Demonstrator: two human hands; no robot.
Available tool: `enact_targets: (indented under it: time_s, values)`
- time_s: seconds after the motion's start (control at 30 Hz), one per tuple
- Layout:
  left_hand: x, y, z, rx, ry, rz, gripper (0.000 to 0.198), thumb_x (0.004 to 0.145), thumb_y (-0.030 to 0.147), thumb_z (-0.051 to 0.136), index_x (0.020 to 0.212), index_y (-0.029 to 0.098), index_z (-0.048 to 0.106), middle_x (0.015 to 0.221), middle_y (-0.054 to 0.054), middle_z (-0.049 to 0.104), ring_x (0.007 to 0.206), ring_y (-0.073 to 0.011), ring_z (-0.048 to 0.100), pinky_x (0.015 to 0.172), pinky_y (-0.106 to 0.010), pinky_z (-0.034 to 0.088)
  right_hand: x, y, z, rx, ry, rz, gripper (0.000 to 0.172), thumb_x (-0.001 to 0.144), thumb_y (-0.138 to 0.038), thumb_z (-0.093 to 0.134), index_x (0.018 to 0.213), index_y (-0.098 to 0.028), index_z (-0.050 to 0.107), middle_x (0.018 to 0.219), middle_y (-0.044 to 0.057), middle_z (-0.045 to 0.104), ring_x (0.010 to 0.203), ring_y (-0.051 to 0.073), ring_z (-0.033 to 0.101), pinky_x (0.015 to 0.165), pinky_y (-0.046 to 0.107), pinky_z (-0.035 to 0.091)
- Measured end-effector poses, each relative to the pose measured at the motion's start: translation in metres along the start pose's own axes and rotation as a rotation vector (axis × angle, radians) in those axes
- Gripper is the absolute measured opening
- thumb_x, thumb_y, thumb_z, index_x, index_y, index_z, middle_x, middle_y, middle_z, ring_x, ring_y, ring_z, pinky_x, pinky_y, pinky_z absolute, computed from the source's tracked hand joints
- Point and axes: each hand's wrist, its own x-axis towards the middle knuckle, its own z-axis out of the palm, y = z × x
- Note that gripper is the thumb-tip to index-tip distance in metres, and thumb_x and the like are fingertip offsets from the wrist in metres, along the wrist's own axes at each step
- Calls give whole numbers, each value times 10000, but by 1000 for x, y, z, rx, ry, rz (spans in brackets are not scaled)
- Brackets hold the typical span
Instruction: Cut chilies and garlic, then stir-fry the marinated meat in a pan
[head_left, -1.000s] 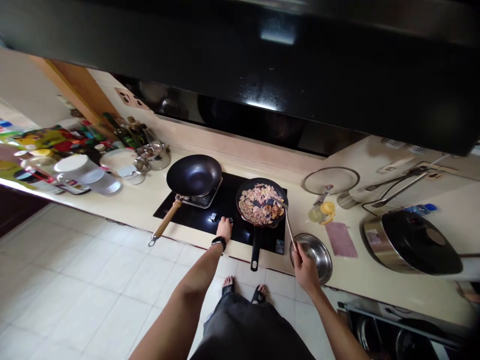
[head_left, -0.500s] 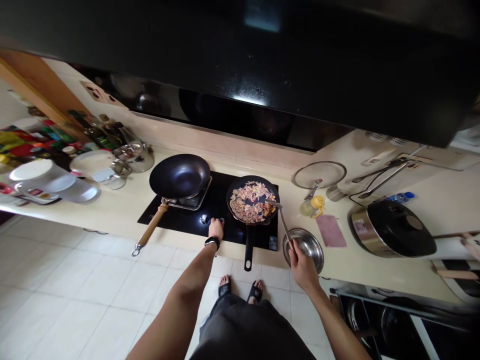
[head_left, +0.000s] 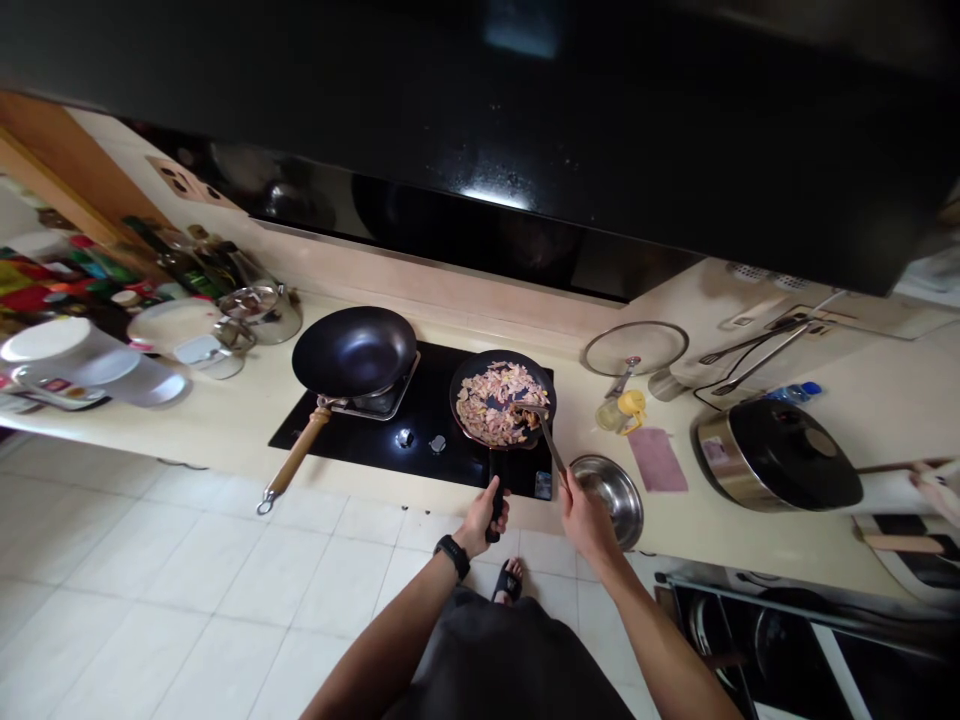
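Observation:
My left hand (head_left: 484, 518) is closed around the black handle of the frying pan (head_left: 456, 385), which sits on the right side of the black cooktop (head_left: 360, 450). Chopped pinkish and yellowish food (head_left: 487, 395) covers much of the pan's bottom, with a browner patch at its right. In my right hand (head_left: 586, 515) is the handle of a spatula (head_left: 553, 450); its blade lies among the food at the pan's right side. Below that hand, a steel bowl (head_left: 628, 503) rests on the counter, partly hidden by it. Two knobs show on the cooktop, one of them the right knob (head_left: 437, 443).
A dark wok (head_left: 356, 350) with a wooden handle stands on the left burner. Right of the cooktop are a glass lid (head_left: 636, 348), a yellow-topped oil bottle (head_left: 621, 411), a pink cloth (head_left: 658, 460) and a large lidded pot (head_left: 776, 455). The black range hood (head_left: 450, 110) hangs above.
My left hand has left the right cooktop knob and taken hold of the frying pan's handle. My right hand has shifted slightly left and up, bringing the spatula blade lower into the food.

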Motion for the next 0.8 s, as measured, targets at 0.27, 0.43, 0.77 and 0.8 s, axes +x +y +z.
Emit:
enact_targets:
  time_s: [0.27,0.43,0.77,0.8]
  values:
    - [-2,8,1,-41,28,-2,591,777,771,610,865,197,501,553,76,466,387,-45,347,396,-176,169,2,3,12,-48,-37,-71,500,1032,-264,345,1486,-104,478,963,172,778,826,235,750,709,272,499]
    - [-2,7,1,-41,16,1,596,771,771,620,869,196,500,558,74,476,389,-44,348,399,-174,169,11,-1,3,-62,-37,-70,503,1034,-268,343,1497,-113,469,1000,179,776,843,246,751,709,288,501]
    - [-2,20,-1,-20,-24,-64,408,894,611,541,929,205,513,604,48,526,420,-75,442,384,-172,212,-32,-10,4,-115,-111,-156,530,1044,-266,319,1551,-133,395,925,159,773,803,251,751,693,300,533]
    - [-2,21,0,-23,-21,-61,391,901,595,530,929,206,510,602,52,518,414,-72,428,382,-170,202,-31,-14,8,-139,-120,-164,529,1040,-240,323,1552,-120,390,917,166,770,810,254,752,691,300,535]
